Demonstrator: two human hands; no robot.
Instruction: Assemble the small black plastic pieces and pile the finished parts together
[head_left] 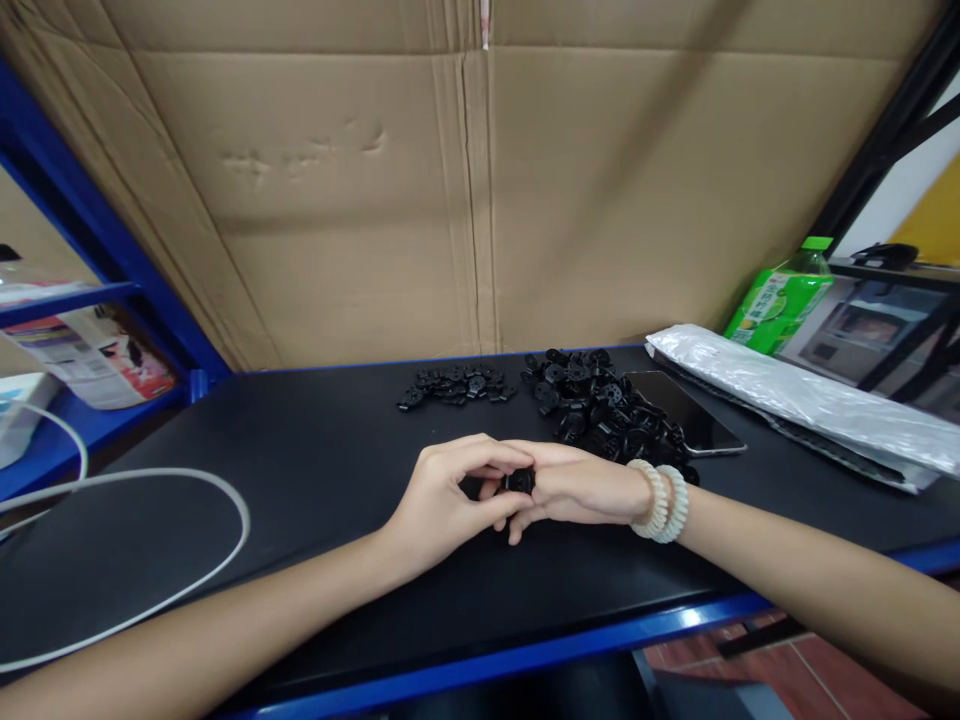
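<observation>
A small round black plastic part (519,481) sits between my two hands above the front half of the black table. My left hand (450,488) is closed on it, thumb and fingertips pinching its edge. From the other side my right hand (581,487) meets it with curled fingers, partly hidden behind the part and the left fingers. Whether the right hand also holds a piece cannot be made out. Behind the hands lie a smaller pile of black parts (457,385) and, to its right, a larger heap of black parts (600,405).
A dark phone or tablet (694,415) lies beside the larger heap. Further right are a white plastic-wrapped package (795,395) and a green bottle pack (780,300). A white cable (244,510) loops over the table's left side. Cardboard (337,200) walls off the back.
</observation>
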